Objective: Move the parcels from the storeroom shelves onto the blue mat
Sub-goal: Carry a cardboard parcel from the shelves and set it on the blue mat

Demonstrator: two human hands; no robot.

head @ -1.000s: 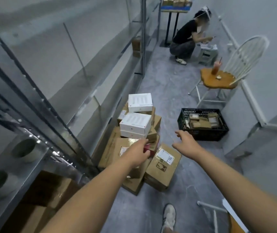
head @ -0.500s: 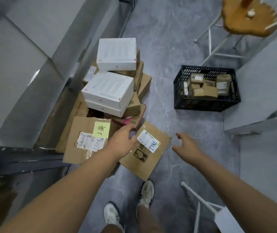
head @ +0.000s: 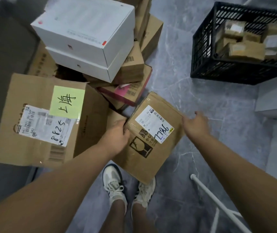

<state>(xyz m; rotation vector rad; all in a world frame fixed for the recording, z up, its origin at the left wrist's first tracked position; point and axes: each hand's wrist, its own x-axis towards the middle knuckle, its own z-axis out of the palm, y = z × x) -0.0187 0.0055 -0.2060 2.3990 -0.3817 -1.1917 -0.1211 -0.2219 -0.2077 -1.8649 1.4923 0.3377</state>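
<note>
A flat brown parcel [head: 148,149] with a white label marked 7786 lies tilted on the grey floor, leaning on the pile in front of my feet. My left hand [head: 117,135] grips its left edge, fingers curled at the rim. My right hand [head: 195,126] touches its right edge with relaxed, spread fingers. To the left lies a large cardboard box [head: 33,91] with a green note. Two white boxes [head: 87,27] are stacked on other brown parcels behind. No blue mat is in view.
A black plastic crate [head: 203,47] holding several small parcels stands on the floor at upper right. A white metal bar [head: 218,199] crosses the lower right. A grey ledge [head: 275,98] juts in from the right. My shoes [head: 113,182] stand just below the parcel.
The view dropped and closed in on the pile. My left hand moved from the pile onto the labelled parcel's left edge, and my right hand came in to its right edge.
</note>
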